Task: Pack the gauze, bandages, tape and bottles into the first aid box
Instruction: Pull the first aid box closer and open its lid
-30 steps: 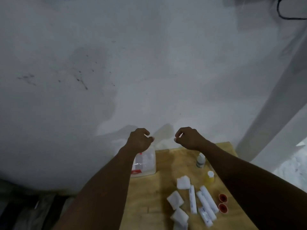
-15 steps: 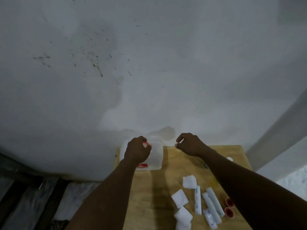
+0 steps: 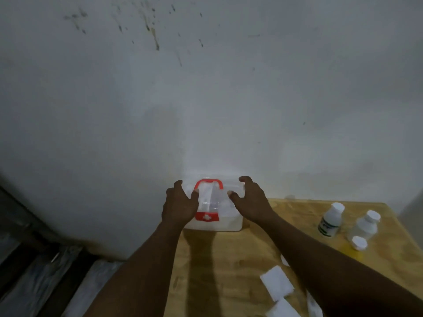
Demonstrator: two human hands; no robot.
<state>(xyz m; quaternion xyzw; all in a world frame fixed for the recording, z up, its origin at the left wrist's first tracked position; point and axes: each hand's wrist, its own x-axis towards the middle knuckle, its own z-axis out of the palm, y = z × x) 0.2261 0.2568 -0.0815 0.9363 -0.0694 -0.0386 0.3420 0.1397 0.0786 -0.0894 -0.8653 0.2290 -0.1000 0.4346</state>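
The first aid box [image 3: 225, 221], clear plastic with a red handle [image 3: 208, 182] and a red latch with a white cross, stands closed at the table's back left corner against the wall. My left hand [image 3: 179, 205] clasps its left side, thumb on the lid beside the handle. My right hand [image 3: 251, 202] clasps the right side with its thumb on the lid. Three white-capped bottles [image 3: 330, 219] [image 3: 365, 225] [image 3: 359, 243] stand at the right. White gauze squares [image 3: 277, 282] [image 3: 283, 308] lie near the bottom edge, partly hidden by my right forearm.
The wooden table [image 3: 229, 271] butts against a grey stained wall [image 3: 206, 99]. The table's left edge drops to a dark floor with pale sheeting [image 3: 34, 282]. Bandage rolls and tape are out of view.
The view tilted down and closer to the box. Both hands moved down from in front of the wall onto the box; the left let go of the red handle.
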